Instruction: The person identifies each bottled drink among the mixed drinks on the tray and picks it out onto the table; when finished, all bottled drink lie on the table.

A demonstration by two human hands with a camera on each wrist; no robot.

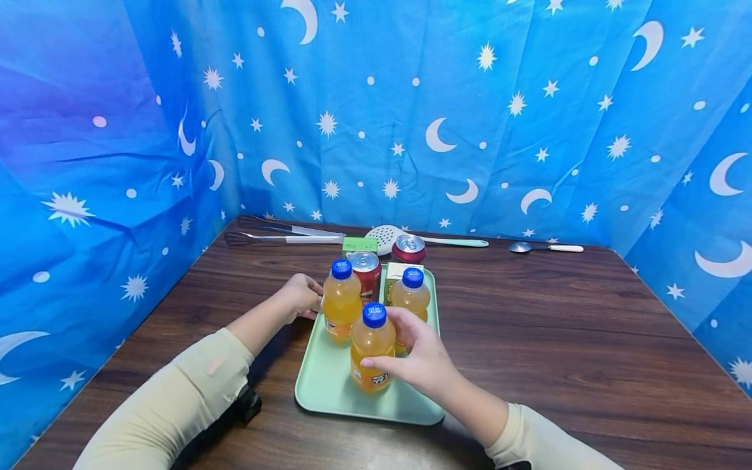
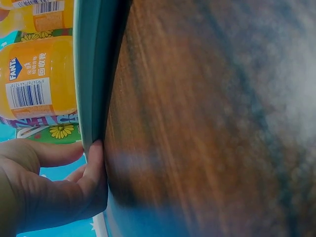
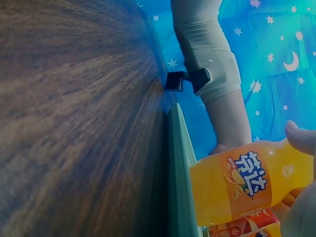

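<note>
In the head view, a light green tray (image 1: pixel 329 395) lies on the wooden table. My right hand (image 1: pixel 420 356) grips an orange Fanta bottle (image 1: pixel 371 349) with a blue cap near the tray's front, thumb on one side. My left hand (image 1: pixel 301 297) pinches the tray's left rim; the left wrist view shows thumb and fingers on either side of that rim (image 2: pixel 91 74). Two more orange soda bottles stand behind, one at left (image 1: pixel 341 307) and one at right (image 1: pixel 411 298), the latter partly hidden by my right hand. A red can (image 1: pixel 368 277) stands between them.
A small carton (image 1: pixel 392 277), a green box (image 1: pixel 360 245) and a second red can (image 1: pixel 409 249) stand toward the tray's far end. Behind lie a slotted turner (image 1: pixel 384 236), whisks (image 1: pixel 247 239) and a spoon (image 1: pixel 529 247). A blue starry cloth (image 1: pixel 376 117) hangs around the table.
</note>
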